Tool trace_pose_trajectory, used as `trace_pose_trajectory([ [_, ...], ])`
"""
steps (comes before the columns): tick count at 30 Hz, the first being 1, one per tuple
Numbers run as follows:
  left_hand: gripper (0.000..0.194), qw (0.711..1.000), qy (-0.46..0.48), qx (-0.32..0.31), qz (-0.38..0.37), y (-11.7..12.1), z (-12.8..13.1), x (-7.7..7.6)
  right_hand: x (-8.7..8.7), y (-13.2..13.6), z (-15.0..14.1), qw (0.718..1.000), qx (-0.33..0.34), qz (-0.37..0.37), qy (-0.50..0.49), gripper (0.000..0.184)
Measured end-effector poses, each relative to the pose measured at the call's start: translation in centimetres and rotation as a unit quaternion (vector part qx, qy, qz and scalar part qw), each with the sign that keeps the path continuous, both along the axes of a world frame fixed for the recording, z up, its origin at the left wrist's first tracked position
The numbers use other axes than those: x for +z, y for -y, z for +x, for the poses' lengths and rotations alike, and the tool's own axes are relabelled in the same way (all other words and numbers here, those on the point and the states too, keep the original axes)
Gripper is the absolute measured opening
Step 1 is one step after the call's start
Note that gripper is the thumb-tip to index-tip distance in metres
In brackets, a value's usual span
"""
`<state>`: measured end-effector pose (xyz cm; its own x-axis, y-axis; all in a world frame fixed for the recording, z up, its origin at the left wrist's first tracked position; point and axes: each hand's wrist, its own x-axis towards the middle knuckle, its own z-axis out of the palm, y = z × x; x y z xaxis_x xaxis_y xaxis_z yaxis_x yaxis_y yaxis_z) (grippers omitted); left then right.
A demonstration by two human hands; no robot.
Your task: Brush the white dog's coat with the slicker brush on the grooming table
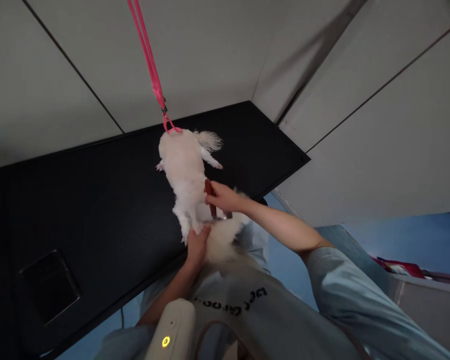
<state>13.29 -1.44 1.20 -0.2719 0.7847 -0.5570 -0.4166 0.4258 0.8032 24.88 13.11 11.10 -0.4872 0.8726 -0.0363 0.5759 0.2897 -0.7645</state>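
Note:
A small white fluffy dog [185,175] stands on a black table [97,200], facing away from me. A pink leash [150,60] runs up from its neck and out of view at the top. My right hand [223,197] is closed around a brush with a reddish-brown handle [210,197], held against the dog's rear flank. My left hand [197,245] is curled around the dog's hind leg or rear fur at the table's near edge.
Grey wall panels [360,150] stand behind and to the right of the table. A dark recess [48,285] sits in the table's left part. A white device with a lit yellow button [170,332] hangs at my chest. The floor is blue [397,240].

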Motion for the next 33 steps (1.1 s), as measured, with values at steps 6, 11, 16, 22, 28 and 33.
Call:
trace_pose_trajectory([
  [6, 0.046, 0.999, 0.028, 0.015, -0.005, -0.1, 0.8, 0.1, 0.2, -0.2, -0.6, 0.999, -0.004, 0.031, 0.01, 0.016],
  [11, 0.042, 0.999, 0.001, 0.034, -0.019, -0.5, 2.0, 1.0, 0.4, -1.1, -1.8, 0.996, 0.012, 0.034, 0.081, 0.014],
  [16, 0.04, 0.998, -0.015, 0.052, -0.022, -0.7, 2.3, 1.0, 1.4, -0.8, -3.7, 0.986, 0.09, 0.01, 0.141, 0.019],
  [22, 0.04, 0.999, 0.0, 0.048, -0.021, -1.0, 2.2, 0.9, 2.7, 0.4, -5.5, 0.978, 0.05, 0.06, 0.195, 0.024],
  [28, 0.043, 0.997, 0.051, 0.05, -0.014, -1.4, 2.1, 1.3, 2.4, 0.2, -5.4, 0.975, 0.052, 0.05, 0.209, 0.022],
  [33, 0.046, 0.998, 0.042, 0.037, -0.015, -1.3, 1.6, 1.1, 1.8, -0.3, -4.2, 0.984, 0.063, 0.032, 0.165, 0.021],
])
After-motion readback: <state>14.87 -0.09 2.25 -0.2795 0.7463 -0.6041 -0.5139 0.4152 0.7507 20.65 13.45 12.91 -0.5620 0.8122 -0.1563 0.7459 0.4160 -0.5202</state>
